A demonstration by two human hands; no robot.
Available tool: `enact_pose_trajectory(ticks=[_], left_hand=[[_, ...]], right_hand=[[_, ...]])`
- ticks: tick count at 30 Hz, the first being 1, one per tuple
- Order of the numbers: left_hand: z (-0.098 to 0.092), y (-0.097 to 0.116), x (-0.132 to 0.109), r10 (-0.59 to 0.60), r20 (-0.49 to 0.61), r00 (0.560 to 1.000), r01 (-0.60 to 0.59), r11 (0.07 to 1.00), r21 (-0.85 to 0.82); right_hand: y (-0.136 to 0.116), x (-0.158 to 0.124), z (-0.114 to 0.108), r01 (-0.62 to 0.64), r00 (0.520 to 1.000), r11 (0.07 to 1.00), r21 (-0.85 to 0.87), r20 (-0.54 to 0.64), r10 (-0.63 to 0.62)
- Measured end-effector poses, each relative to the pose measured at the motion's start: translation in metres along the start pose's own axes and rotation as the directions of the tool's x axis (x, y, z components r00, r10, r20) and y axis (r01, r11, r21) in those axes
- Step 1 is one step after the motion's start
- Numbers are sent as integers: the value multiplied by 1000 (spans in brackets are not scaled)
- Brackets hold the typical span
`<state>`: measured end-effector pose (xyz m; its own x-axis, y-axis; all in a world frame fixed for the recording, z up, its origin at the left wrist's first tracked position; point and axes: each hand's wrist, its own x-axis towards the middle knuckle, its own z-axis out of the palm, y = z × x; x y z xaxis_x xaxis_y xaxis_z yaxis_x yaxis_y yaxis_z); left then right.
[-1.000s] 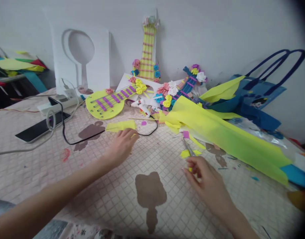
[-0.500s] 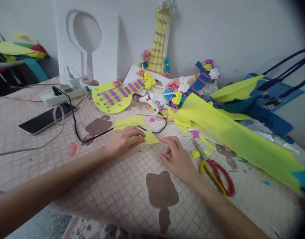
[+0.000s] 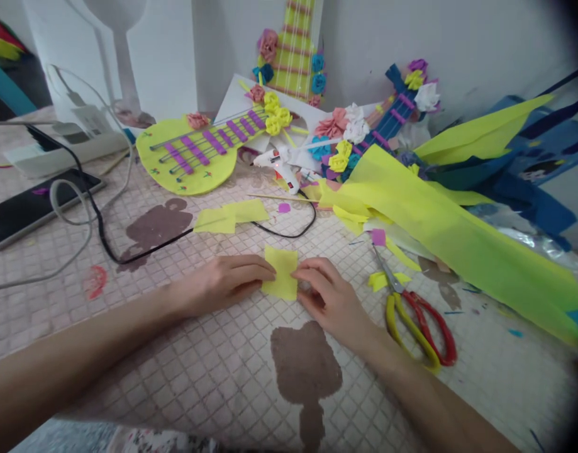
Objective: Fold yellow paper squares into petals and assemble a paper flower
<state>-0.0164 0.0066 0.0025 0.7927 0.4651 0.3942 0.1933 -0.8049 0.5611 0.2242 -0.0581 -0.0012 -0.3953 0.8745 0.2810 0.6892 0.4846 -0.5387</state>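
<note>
Indoor light soft, fairly even, slightly dim. Seems to come from left: soft shadow on wall [image 3: 387,31] just right of white board [image 3: 163,69]. White glints on clear plastic [image 3: 522,236], right. Left hand [image 3: 222,283], right hand [image 3: 333,305], yellow paper square [image 3: 282,272] readable, slightly soft. Blue bag [image 3: 548,198] smeary. Wide-angle stretch at edges; black vignette along right.

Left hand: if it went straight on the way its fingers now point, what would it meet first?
The small yellow paper piece, whose left edge the left hand seems to touch. Beyond it, roughly in line, is the right hand; exact heights are hard to judge.
</note>
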Motion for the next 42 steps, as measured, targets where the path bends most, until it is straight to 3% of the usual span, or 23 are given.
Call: enact_pose_trajectory(ticks=[5, 24, 31, 37, 42], left_hand=[[2, -1, 0, -1, 14, 1000, 1, 1000, -9], [2, -3, 3, -4, 110, 994, 4, 1000, -1], [0, 1, 7, 25, 109, 994, -23, 1000, -16], [2, 0, 6, -2, 53, 999, 6, 997, -75], [3, -1, 5, 82, 43, 996, -81, 997, -10]], right_hand=[[-4, 4, 2, 64, 998, 998, 18, -25, -64], [1, 1, 2, 188, 981, 980, -61, 50, -185], [2, -1, 0, 130, 989, 987, 91, 64, -136], [1, 0, -4, 188, 973, 970, 156, 108, -206], [1, 1, -3, 172, 977, 972, 160, 100, -189]])
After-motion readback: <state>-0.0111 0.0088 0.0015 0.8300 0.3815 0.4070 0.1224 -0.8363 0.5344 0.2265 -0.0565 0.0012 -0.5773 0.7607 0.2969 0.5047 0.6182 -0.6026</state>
